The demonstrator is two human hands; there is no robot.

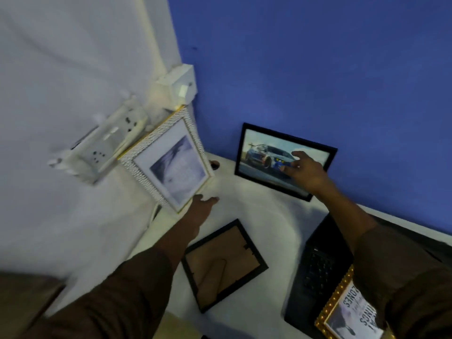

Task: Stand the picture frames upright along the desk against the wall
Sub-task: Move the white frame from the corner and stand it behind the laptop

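A white studded frame [168, 160] leans in the desk corner against the white wall. My left hand [201, 211] grips its lower right corner. A black frame with a car picture [266, 152] stands upright against the blue wall. My right hand [305, 170] rests open on its glass, fingers spread. A second black frame [223, 264] lies face down on the white desk [256, 211], its brown back and stand showing. A gold beaded frame [347, 311] lies at the lower right, partly under my right sleeve.
A black laptop [315, 267] lies flat under the gold frame. White socket boxes [107, 148] and a switch box [178, 88] stick out from the white wall just behind the white frame. A cable hole [215, 164] sits near the desk corner.
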